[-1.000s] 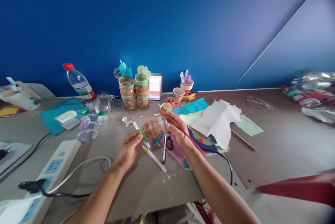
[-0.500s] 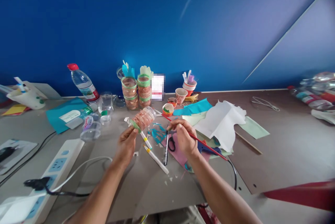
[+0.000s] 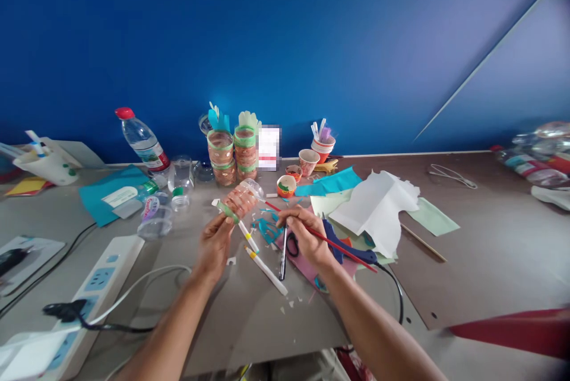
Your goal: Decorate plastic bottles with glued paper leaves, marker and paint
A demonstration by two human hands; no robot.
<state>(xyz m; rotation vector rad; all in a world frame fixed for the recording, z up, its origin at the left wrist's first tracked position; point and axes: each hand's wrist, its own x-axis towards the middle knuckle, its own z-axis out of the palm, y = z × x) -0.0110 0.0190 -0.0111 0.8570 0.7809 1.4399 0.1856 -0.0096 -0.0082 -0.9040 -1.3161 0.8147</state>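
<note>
My left hand (image 3: pixel 217 245) grips a cut plastic bottle (image 3: pixel 241 198) painted brown with a green rim, tilted over the table. In my right hand (image 3: pixel 307 232) is a thin red paintbrush (image 3: pixel 342 247), its tip at the bottle's right side; whether it touches I cannot tell. Two white markers (image 3: pixel 267 272) and a black pen (image 3: pixel 283 256) lie below the hands. Just beyond the brush stands a small paint cup (image 3: pixel 285 186) with green paint inside. Black-handled scissors (image 3: pixel 292 244) lie partly under my right hand, beside blue paper scraps (image 3: pixel 268 229).
Two painted bottle holders (image 3: pixel 221 158) with paper leaves stand at the back. A red-capped bottle (image 3: pixel 143 140) leans at left, near a power strip (image 3: pixel 104 280). To the right lie white crumpled paper (image 3: pixel 378 206), a blue glue gun (image 3: pixel 350 248) and a wooden stick (image 3: pixel 423 243).
My right hand has moved left with the paintbrush, bringing its tip to the bottle's side. The bottle in my left hand has barely shifted.
</note>
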